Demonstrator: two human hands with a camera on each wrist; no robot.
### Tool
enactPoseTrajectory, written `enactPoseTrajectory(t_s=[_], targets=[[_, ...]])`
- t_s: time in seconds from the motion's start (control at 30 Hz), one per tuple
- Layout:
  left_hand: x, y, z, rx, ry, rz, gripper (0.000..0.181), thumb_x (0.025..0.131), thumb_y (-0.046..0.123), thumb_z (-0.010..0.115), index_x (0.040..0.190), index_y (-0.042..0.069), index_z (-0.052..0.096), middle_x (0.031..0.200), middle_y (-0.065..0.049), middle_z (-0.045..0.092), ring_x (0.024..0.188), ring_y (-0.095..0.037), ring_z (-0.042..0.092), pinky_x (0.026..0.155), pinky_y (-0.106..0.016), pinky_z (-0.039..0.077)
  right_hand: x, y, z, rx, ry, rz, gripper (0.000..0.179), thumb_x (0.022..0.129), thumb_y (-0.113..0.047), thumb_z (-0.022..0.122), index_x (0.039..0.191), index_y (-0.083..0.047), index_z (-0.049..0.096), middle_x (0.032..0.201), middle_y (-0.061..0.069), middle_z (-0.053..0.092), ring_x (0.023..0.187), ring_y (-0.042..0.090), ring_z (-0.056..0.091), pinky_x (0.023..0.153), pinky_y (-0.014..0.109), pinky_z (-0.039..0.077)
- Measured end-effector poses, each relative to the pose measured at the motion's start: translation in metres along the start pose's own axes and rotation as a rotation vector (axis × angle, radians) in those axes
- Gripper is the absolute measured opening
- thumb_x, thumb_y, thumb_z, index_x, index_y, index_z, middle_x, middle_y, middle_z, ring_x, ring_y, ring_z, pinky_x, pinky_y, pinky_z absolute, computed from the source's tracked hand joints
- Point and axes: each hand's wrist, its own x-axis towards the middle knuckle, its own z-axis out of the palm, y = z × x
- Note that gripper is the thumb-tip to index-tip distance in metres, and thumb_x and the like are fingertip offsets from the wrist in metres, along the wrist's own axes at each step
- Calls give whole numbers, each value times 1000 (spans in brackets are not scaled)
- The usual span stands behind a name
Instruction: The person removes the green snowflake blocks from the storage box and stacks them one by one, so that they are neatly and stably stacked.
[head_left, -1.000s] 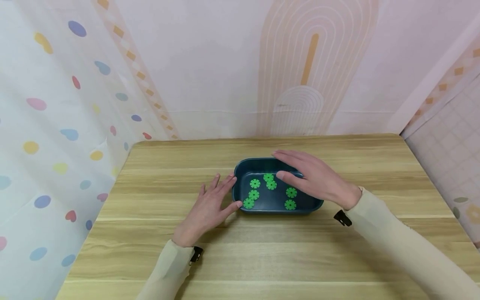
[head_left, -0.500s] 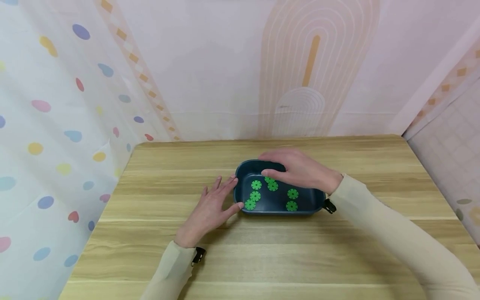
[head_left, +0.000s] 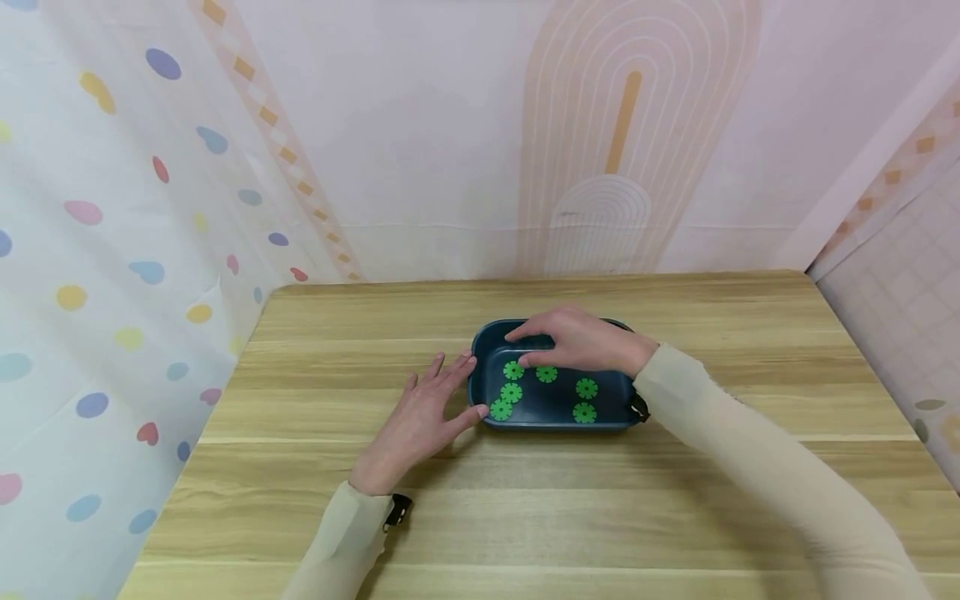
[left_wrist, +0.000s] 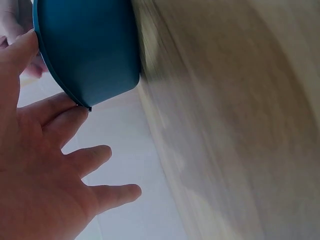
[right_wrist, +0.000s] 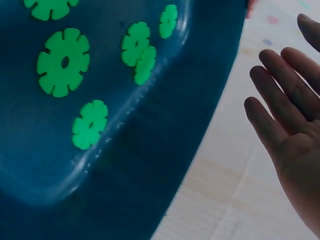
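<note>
Two cream sleeves (head_left: 333, 546) reach in from the near side over one wooden table (head_left: 525, 517). The left hand (head_left: 416, 425), fingers spread, touches the left rim of one dark blue tray (head_left: 551, 406) on that table. Inside it, six green discs (head_left: 584, 412) show: three left, one middle, two right. The right hand (head_left: 588, 340) arches over the tray's far part, thumb and forefinger parted.
</note>
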Motion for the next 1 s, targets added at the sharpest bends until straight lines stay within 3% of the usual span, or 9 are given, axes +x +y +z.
enactPoseTrajectory(t_s=[0.33, 0.6, 1.0], targets=[[1, -1, 1, -14, 2, -7, 79, 99, 53, 66, 163, 17, 36, 167, -4, 33, 157, -38, 19, 119, -72, 18, 16, 11, 8, 43, -64, 18, 43, 100, -24, 73, 139, -8, 67, 134, 7, 69, 127, 26, 62, 110, 46, 48], [0, -1, 2, -27, 14, 3, 78, 99, 52, 67, 162, 17, 38, 167, -4, 34, 157, -37, 19, 119, -72, 19, 23, 21, 21, 49, -135, 37, 45, 98, -20, 75, 139, -7, 66, 141, 7, 65, 131, 22, 59, 111, 43, 47], [-2, -3, 2, -34, 6, -9, 79, 98, 52, 67, 162, 16, 38, 167, -4, 34, 157, -36, 18, 119, -70, 20, 30, 34, 36, 24, -118, 2, 40, 97, -17, 77, 134, -5, 69, 134, 6, 69, 127, 22, 61, 110, 40, 48]])
